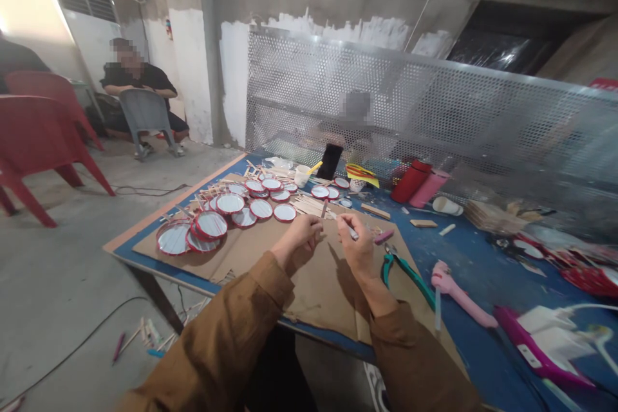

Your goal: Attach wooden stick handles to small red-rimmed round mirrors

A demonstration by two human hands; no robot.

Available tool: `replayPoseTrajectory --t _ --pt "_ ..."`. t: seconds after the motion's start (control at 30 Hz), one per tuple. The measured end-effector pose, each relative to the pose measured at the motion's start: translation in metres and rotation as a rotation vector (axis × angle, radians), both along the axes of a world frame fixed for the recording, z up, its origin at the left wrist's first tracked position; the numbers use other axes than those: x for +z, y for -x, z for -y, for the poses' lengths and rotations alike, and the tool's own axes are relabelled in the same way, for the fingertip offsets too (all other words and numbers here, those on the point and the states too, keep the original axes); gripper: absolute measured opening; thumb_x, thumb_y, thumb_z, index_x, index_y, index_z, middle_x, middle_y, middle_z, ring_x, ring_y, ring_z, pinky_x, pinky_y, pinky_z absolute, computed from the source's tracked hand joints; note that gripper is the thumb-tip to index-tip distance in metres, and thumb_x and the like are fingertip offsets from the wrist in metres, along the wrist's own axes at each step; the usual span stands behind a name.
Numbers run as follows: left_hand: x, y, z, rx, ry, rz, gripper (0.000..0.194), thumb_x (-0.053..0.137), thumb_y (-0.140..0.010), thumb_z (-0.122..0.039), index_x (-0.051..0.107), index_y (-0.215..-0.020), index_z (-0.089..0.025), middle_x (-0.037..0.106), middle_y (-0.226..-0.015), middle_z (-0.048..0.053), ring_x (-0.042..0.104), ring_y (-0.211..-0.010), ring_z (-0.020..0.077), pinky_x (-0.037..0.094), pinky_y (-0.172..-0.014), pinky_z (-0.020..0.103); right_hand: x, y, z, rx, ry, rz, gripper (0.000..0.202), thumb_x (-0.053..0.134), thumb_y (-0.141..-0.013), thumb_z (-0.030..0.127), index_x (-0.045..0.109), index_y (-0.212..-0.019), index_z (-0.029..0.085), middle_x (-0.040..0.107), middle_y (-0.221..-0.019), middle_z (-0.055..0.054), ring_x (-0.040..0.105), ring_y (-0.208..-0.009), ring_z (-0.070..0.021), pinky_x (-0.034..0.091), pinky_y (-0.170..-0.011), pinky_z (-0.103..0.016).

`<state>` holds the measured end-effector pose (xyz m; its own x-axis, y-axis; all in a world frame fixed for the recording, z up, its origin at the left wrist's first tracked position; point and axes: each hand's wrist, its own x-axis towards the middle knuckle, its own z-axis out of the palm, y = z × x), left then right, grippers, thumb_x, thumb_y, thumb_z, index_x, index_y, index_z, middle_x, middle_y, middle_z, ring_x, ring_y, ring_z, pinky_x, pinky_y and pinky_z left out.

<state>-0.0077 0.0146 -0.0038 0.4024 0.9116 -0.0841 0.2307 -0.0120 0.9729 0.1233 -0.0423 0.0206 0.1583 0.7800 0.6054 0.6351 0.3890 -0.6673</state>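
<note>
While left hand (pixel 303 237) pinches thin stick (pixel 324 208), right hand (pixel 357 250) grips small pale object (pixel 354 234).

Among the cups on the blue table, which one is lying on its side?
The white cup just right of the pink bottle. It is tipped over, while the cup with the yellow stick and the patterned cup stand upright.
</note>
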Motion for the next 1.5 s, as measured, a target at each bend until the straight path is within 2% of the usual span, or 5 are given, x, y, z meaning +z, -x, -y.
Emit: replayPoseTrajectory --t 0.5,0.93,1.17,1.37,1.5 --pt "0.0049 0.0016 -0.0021 -0.017 0.045 -0.005 0.015 0.045 -0.079 -0.006 0.051 -0.067 -0.013 0.048 -0.044 -0.005 0.053 -0.041 0.0069 0.041 -0.041 0.014 -0.0053 0.0043 -0.0035 0.089 0.014 0.108 0.019 0.045 -0.084 0.033 0.058 -0.078 0.02 0.066 -0.076 -0.003 0.06 -0.072 -0.0172 0.043 -0.068 -0.026" --pt "0.0028 0.0038 -0.0015 -0.024 0.039 0.021 0.013 0.049 -0.082 -0.013 0.051 -0.069 -0.014 0.051 -0.046 -0.004 0.052 -0.041 0.007 0.043 -0.042 0.015 -0.003 0.0045 -0.0028 -0.026 -0.009 0.145 0.019 0.045 -0.083 0.031 0.059 -0.077 0.02 0.066 -0.075 -0.003 0.061 -0.071 -0.0176 0.042 -0.066 -0.026" --pt "0.0025 0.0037 -0.0018 -0.022 0.043 0.026 0.013 0.048 -0.081 -0.011 0.051 -0.07 -0.013 0.051 -0.046 -0.004 0.053 -0.041 0.0078 0.043 -0.041 0.016 -0.0061 0.0066 -0.0041 0.058 -0.002 0.128 0.019 0.045 -0.083 0.032 0.059 -0.079 0.02 0.066 -0.077 -0.003 0.06 -0.073 -0.0166 0.043 -0.068 -0.025" --pt "0.0003 0.0032 -0.0034 -0.016 0.044 0.022 0.015 0.045 -0.081 -0.008 0.05 -0.068 -0.014 0.051 -0.046 -0.003 0.054 -0.042 0.0074 0.043 -0.042 0.015 -0.0064 0.0046 -0.0036 -0.072 0.007 0.136 0.02 0.045 -0.083 0.032 0.061 -0.08 0.02 0.067 -0.077 -0.003 0.061 -0.072 -0.0177 0.042 -0.066 -0.026" --pt "0.0003 0.0039 -0.0029 -0.015 0.042 0.028 0.014 0.046 -0.08 -0.008 0.05 -0.068 -0.014 0.051 -0.045 -0.004 0.054 -0.042 0.0074 0.043 -0.041 0.015 -0.0044 0.0051 -0.0026 -0.026 -0.007 0.116 0.02 0.045 -0.084 0.033 0.06 -0.08 0.02 0.067 -0.077 -0.004 0.061 -0.072 -0.0174 0.043 -0.067 -0.026"
